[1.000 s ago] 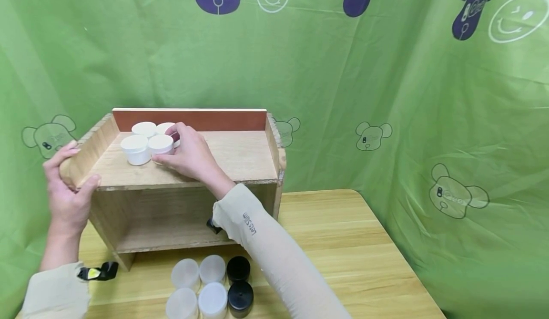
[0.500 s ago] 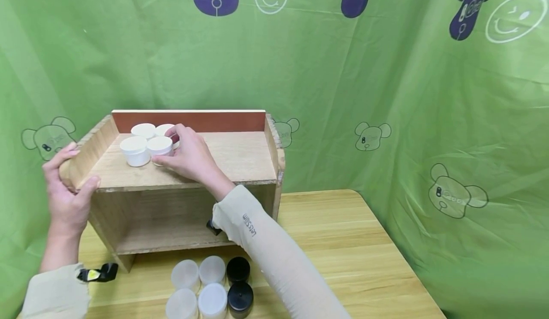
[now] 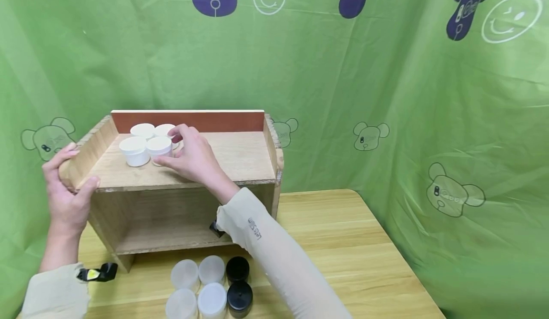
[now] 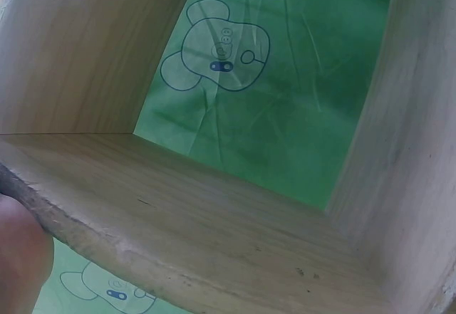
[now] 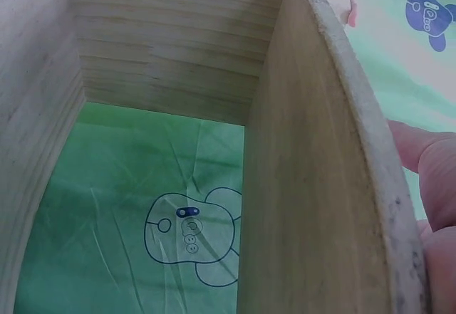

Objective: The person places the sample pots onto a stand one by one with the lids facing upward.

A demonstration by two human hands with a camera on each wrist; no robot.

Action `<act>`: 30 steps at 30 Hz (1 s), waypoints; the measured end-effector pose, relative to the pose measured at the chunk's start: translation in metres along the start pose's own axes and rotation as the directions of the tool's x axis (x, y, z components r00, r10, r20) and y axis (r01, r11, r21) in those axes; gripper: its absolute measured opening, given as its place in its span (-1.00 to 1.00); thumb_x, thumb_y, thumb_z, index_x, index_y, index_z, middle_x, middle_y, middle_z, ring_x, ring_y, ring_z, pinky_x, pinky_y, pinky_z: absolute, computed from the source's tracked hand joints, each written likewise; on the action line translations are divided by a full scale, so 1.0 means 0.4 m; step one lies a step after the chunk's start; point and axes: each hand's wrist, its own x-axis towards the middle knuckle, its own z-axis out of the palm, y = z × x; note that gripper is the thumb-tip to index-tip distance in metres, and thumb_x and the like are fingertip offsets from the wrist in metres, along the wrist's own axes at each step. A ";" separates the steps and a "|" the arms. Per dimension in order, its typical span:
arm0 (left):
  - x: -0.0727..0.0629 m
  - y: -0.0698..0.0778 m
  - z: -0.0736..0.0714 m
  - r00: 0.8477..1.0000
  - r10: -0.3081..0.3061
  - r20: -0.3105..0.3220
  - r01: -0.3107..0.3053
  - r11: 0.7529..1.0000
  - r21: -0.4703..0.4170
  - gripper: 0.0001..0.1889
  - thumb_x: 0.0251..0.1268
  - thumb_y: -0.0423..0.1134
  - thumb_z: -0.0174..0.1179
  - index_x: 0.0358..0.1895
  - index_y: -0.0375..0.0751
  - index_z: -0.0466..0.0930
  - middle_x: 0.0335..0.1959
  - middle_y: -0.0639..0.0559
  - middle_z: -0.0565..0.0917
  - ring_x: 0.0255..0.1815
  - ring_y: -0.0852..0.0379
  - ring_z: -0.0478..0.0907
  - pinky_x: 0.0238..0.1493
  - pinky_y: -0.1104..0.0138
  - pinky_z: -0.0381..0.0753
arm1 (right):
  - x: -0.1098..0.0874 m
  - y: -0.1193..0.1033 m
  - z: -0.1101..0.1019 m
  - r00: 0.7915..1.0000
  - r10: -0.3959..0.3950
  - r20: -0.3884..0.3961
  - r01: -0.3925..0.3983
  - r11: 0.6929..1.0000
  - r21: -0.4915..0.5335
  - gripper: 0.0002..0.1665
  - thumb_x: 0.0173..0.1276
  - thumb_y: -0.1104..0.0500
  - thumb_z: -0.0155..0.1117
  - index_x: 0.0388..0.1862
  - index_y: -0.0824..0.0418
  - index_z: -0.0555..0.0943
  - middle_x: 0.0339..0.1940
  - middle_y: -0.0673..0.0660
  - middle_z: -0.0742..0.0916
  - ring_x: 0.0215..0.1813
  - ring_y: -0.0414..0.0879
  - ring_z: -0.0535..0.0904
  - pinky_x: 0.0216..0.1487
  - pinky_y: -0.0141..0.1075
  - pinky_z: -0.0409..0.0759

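Note:
Four-sided wooden shelf unit [image 3: 184, 186] stands on the table, with a group of several white lidded jars at the left of its top board. My left hand [image 3: 70, 195] grips the unit's left side panel, thumb at the front edge. My right hand [image 3: 193, 157] has its thumb in front of the front right white jar [image 3: 159, 145] and its fingers curved along the jar's right side. Beside it sits the front left white jar [image 3: 135, 151]; another white jar [image 3: 142, 130] is behind. In the right wrist view, right-hand fingers [image 5: 438, 171] show beyond the board edge.
On the table [image 3: 334, 242] before the shelf stand several frosted-lidded jars [image 3: 212, 300] and two black-lidded jars [image 3: 240, 296]. The unit's lower compartment [image 3: 171, 219] faces me. A green printed curtain [image 3: 317, 71] hangs behind and at the sides.
My right hand has shifted slightly right relative to the front right white jar, its fingers a little looser. My left hand keeps its grip, and the jars stay in place on the shelf.

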 end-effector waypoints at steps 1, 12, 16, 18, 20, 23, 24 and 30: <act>0.001 -0.001 0.000 1.000 0.001 0.002 -0.001 1.000 -0.001 -0.28 -0.05 -0.61 0.23 0.33 -0.49 0.28 0.49 -0.10 0.38 0.37 0.08 0.39 0.23 0.48 0.51 | -0.004 0.001 -0.003 1.000 -0.004 -0.003 0.004 1.000 0.011 -0.26 0.17 -0.06 0.62 0.24 0.14 0.52 0.05 0.01 0.65 -0.30 -0.33 0.60 -0.18 -0.60 0.52; 0.006 -0.007 -0.002 1.000 -0.011 -0.003 0.011 1.000 -0.011 -0.27 -0.08 -0.63 0.22 0.32 -0.50 0.28 0.48 -0.06 0.40 0.37 0.08 0.38 0.26 0.50 0.50 | -0.079 0.013 -0.044 0.991 -0.129 -0.028 0.130 0.989 0.070 -0.34 0.27 0.05 0.56 0.30 0.15 0.54 0.07 0.10 0.67 -0.28 -0.27 0.62 -0.18 -0.61 0.57; 0.006 -0.006 -0.003 1.000 -0.006 -0.001 0.006 1.000 0.002 -0.28 -0.07 -0.61 0.23 0.32 -0.49 0.28 0.49 -0.09 0.39 0.36 0.09 0.39 0.25 0.49 0.51 | -0.116 0.018 -0.060 0.982 -0.187 -0.036 0.190 0.976 0.107 -0.39 0.29 0.10 0.54 0.28 0.17 0.56 0.05 0.11 0.68 -0.23 -0.21 0.63 -0.17 -0.57 0.64; 0.005 -0.005 -0.003 1.000 -0.005 0.000 0.005 1.000 0.015 -0.28 -0.06 -0.61 0.23 0.32 -0.48 0.29 0.49 -0.09 0.38 0.36 0.09 0.39 0.25 0.49 0.51 | -0.135 0.021 -0.068 0.976 -0.217 -0.029 0.219 0.969 0.113 -0.42 0.30 0.12 0.52 0.26 0.19 0.57 0.05 0.13 0.69 -0.21 -0.20 0.63 -0.17 -0.57 0.65; 0.005 -0.003 -0.002 1.000 0.001 0.004 -0.001 1.000 0.016 -0.28 -0.05 -0.61 0.23 0.33 -0.48 0.29 0.50 -0.09 0.38 0.36 0.09 0.39 0.24 0.48 0.51 | -0.155 0.022 -0.078 0.968 -0.250 -0.013 0.250 0.961 0.118 -0.43 0.32 0.14 0.50 0.27 0.22 0.57 0.06 0.16 0.70 -0.17 -0.17 0.63 -0.15 -0.55 0.65; 0.004 -0.002 -0.001 1.000 0.002 0.004 -0.002 1.000 0.011 -0.28 -0.06 -0.61 0.23 0.33 -0.48 0.29 0.49 -0.09 0.39 0.36 0.09 0.39 0.23 0.49 0.51 | -0.189 0.026 -0.090 0.955 -0.297 0.023 0.292 0.950 0.112 -0.44 0.34 0.15 0.49 0.28 0.22 0.57 0.06 0.17 0.72 -0.12 -0.14 0.64 -0.09 -0.53 0.65; 0.004 -0.001 0.000 1.000 0.000 0.003 0.000 1.000 0.011 -0.27 -0.06 -0.61 0.23 0.33 -0.48 0.29 0.49 -0.08 0.39 0.35 0.09 0.40 0.21 0.49 0.52 | -0.201 0.028 -0.094 0.951 -0.308 0.034 0.303 0.946 0.114 -0.44 0.34 0.15 0.48 0.28 0.22 0.58 0.06 0.17 0.72 -0.11 -0.13 0.65 -0.08 -0.52 0.65; 0.002 0.004 -0.001 1.000 -0.020 -0.006 0.020 0.999 0.032 -0.27 -0.05 -0.60 0.24 0.33 -0.47 0.29 0.50 -0.07 0.39 0.34 0.10 0.40 0.19 0.49 0.52 | -0.272 0.055 -0.106 0.944 -0.319 0.087 0.307 0.943 0.129 -0.49 0.34 0.15 0.48 0.24 0.20 0.61 0.03 0.10 0.72 -0.08 -0.15 0.64 -0.02 -0.47 0.66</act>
